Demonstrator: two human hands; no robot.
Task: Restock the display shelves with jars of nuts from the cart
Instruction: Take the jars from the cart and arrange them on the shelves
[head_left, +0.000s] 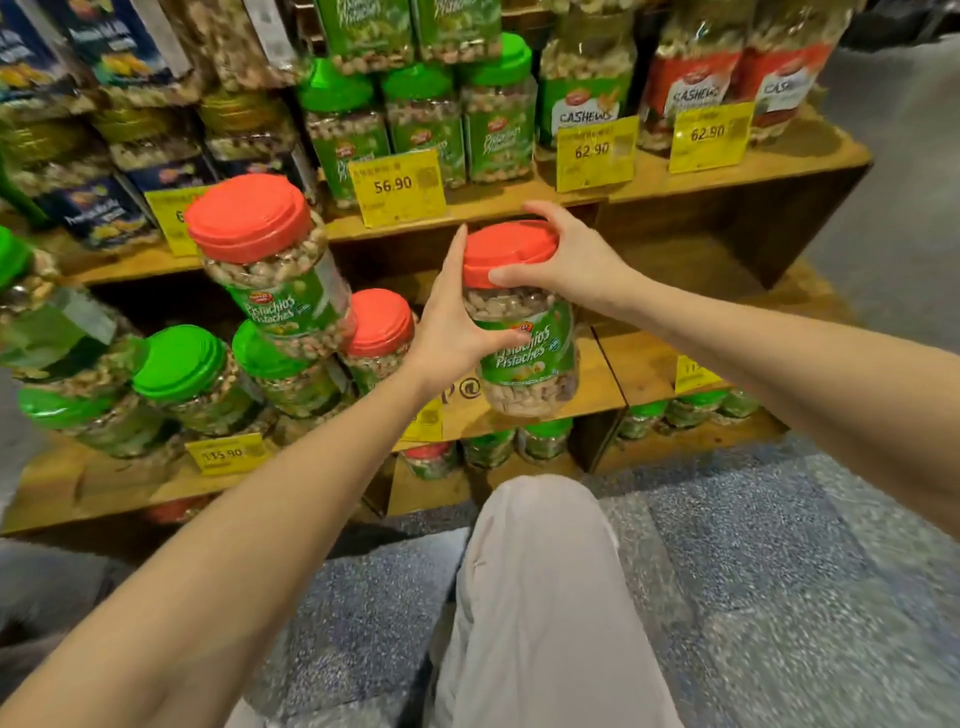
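Above the front edge of the middle shelf (618, 379), the pistachio jar (524, 364) is held in both hands: the left hand (449, 322) clasps its side and the right hand (569, 260) curls over its red lid. Best set it down squarely beside the red-lidded neighbour (376, 325), label outward, releasing only once it sits flat.

Hands: two, left hand (449, 325) and right hand (571, 254).
Red-lidded pistachio jars (244, 218): four plainly in view, counting the held jar (524, 343).
Green-lidded jars (421, 114): three in the front row of the upper shelf (483, 205); four on the middle shelf (639, 364); those on the bottom shelf (675, 447) too blurred to count.
Cashew jars (587, 78): three.
Yellow price tags (397, 187): seven.
Shelf tiers: three.
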